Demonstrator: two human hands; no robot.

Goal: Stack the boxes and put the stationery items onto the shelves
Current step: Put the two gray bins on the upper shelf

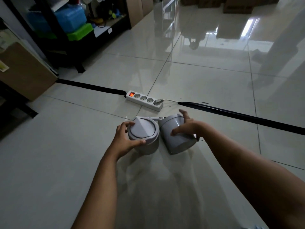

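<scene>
Two small grey round bins sit side by side on the tiled floor. The left bin (145, 134) stands upright with its swing lid on top, and my left hand (125, 138) grips it around the lid rim. The right bin (178, 139) is tilted on its side, and my right hand (188, 128) holds it from above with fingers curled over its wall. A pen-like white item (154, 118) lies on the floor just behind the bins. A dark shelf unit (69, 30) stands at the upper left.
A white power strip (144, 100) with a lit red switch lies just beyond the bins, with black cable covers (239, 115) running left and right across the floor. A cardboard box (23, 71) stands at the left. Blue and green plastic boxes (72, 20) fill the shelf.
</scene>
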